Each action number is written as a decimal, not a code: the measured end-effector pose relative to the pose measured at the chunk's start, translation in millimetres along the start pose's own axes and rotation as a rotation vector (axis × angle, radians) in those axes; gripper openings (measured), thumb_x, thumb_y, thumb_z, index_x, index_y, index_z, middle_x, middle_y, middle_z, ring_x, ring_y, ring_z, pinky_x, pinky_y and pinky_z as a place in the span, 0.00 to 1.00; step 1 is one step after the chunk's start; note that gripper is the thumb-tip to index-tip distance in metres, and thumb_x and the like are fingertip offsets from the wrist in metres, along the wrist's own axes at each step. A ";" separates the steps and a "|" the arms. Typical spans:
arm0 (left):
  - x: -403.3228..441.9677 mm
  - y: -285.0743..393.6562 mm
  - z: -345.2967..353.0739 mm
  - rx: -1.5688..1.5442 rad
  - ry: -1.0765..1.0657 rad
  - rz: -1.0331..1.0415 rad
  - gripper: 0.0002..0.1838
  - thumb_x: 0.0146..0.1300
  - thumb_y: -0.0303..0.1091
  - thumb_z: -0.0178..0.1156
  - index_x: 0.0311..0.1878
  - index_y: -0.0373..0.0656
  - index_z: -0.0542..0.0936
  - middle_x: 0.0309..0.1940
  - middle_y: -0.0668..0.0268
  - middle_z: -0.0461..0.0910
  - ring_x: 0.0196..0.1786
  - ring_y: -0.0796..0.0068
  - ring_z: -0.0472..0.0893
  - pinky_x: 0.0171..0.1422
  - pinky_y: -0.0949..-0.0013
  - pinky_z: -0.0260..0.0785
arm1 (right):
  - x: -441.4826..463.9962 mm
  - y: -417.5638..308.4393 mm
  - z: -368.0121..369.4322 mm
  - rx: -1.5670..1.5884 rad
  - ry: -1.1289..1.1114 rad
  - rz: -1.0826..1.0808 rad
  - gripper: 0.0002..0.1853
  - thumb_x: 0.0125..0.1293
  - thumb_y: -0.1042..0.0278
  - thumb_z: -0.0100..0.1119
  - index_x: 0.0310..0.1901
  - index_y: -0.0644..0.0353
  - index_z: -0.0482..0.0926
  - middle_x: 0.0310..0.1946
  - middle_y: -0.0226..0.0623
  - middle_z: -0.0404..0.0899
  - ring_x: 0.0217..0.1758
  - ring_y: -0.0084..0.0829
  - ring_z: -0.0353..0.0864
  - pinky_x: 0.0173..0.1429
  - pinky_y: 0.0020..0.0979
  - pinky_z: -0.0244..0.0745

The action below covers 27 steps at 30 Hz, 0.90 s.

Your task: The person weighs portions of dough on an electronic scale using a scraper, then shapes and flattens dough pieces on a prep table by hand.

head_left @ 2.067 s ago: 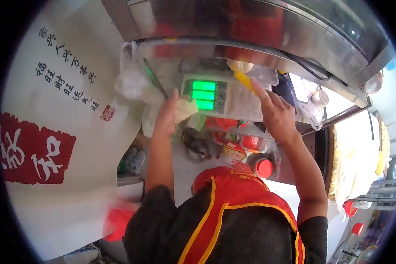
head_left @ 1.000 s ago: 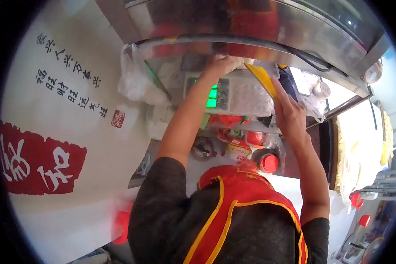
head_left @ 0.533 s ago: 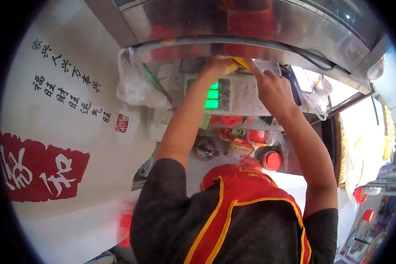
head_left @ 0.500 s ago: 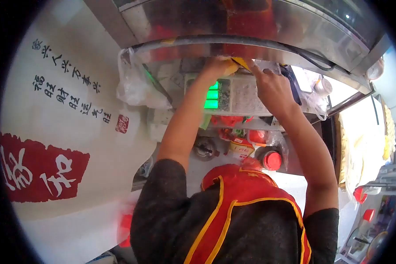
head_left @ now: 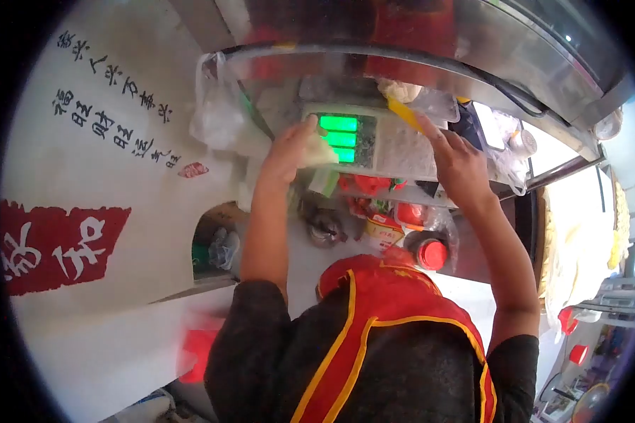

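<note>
My left hand (head_left: 289, 151) is closed around a pale, soft piece of dough (head_left: 320, 153), at the left end of the digital scale (head_left: 406, 151) with its lit green display (head_left: 339, 139). My right hand (head_left: 460, 161) grips a yellow scraper (head_left: 403, 113), its index finger stretched along it. The scraper's far end meets a pale lump of dough (head_left: 400, 90) at the back of the scale, partly hidden under the metal edge. Fingers of the right hand cover the scraper's near end.
A metal cabinet (head_left: 402, 67) with a black cable overhangs the scale. Below stand a red-lidded jar (head_left: 432, 254) and a metal pot (head_left: 324, 227). A plastic bag (head_left: 222, 106) hangs left. A phone (head_left: 488, 125) and a can (head_left: 522, 143) sit right.
My left hand has moved away from the right hand, left and toward me, carrying a piece of dough. The right hand with the scraper has shifted slightly right and nearer. The view has tilted a little.
</note>
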State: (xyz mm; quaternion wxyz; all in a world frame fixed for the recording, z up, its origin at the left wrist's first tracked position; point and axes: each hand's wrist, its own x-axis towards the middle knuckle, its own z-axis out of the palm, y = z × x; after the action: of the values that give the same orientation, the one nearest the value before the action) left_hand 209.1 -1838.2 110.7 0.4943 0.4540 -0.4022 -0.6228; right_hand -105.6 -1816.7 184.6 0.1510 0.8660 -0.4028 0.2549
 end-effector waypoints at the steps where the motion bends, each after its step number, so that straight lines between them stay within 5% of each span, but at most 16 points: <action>1: -0.9 0.1 1.4 0.033 0.011 0.002 0.18 0.62 0.47 0.59 0.46 0.41 0.78 0.34 0.68 0.78 0.36 0.80 0.77 0.40 0.74 0.70 | -2.5 -0.1 -1.8 0.063 0.004 0.065 0.34 0.56 0.78 0.52 0.67 0.48 0.62 0.35 0.43 0.80 0.33 0.40 0.81 0.35 0.37 0.78; 6: 8.9 -1.1 9.1 0.261 0.086 -0.063 0.15 0.61 0.42 0.59 0.45 0.41 0.78 0.36 0.67 0.79 0.36 0.79 0.77 0.39 0.73 0.70 | -3.2 10.6 -3.7 0.427 0.007 0.552 0.28 0.63 0.75 0.52 0.66 0.54 0.64 0.40 0.52 0.79 0.36 0.41 0.82 0.40 0.31 0.77; 11: 9.5 8.2 32.0 0.184 -0.174 0.195 0.14 0.64 0.40 0.57 0.47 0.42 0.78 0.37 0.66 0.79 0.44 0.80 0.75 0.48 0.75 0.66 | -8.6 16.6 3.9 1.170 0.052 0.892 0.24 0.68 0.75 0.48 0.65 0.66 0.62 0.50 0.36 0.76 0.49 0.26 0.78 0.55 0.25 0.72; 14: 19.6 12.3 52.6 0.226 -0.265 0.234 0.17 0.64 0.40 0.57 0.53 0.42 0.76 0.43 0.66 0.78 0.45 0.79 0.75 0.51 0.74 0.66 | -25.2 32.4 35.8 1.426 0.060 0.948 0.24 0.68 0.76 0.47 0.66 0.66 0.60 0.51 0.36 0.75 0.49 0.26 0.78 0.55 0.25 0.72; 20: 72.0 20.0 107.1 0.418 -0.381 0.153 0.26 0.63 0.38 0.57 0.64 0.43 0.69 0.49 0.66 0.77 0.48 0.79 0.74 0.54 0.72 0.67 | -26.3 22.2 0.4 0.617 -0.001 0.684 0.28 0.67 0.69 0.53 0.68 0.56 0.61 0.45 0.44 0.80 0.45 0.29 0.81 0.53 0.30 0.74; 23: 90.3 26.2 115.0 0.449 -0.363 0.119 0.26 0.63 0.37 0.58 0.64 0.43 0.69 0.51 0.65 0.76 0.49 0.78 0.74 0.54 0.71 0.68 | -33.9 10.2 -25.8 0.464 0.047 0.695 0.29 0.66 0.66 0.55 0.68 0.53 0.62 0.44 0.49 0.80 0.45 0.30 0.81 0.51 0.32 0.74; 27: 84.6 32.0 105.2 0.233 -0.409 0.241 0.25 0.63 0.36 0.58 0.63 0.42 0.70 0.52 0.62 0.76 0.49 0.75 0.76 0.52 0.69 0.70 | -84.2 22.4 -38.4 0.657 0.133 0.792 0.27 0.67 0.68 0.53 0.67 0.55 0.62 0.48 0.44 0.79 0.48 0.30 0.80 0.52 0.30 0.74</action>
State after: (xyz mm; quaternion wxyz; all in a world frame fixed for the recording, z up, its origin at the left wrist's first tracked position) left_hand 107.4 -1921.7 154.7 0.4176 0.3214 -0.6140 -0.5876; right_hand -181.2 -1760.6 170.1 -0.2116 0.6309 -0.5877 0.4602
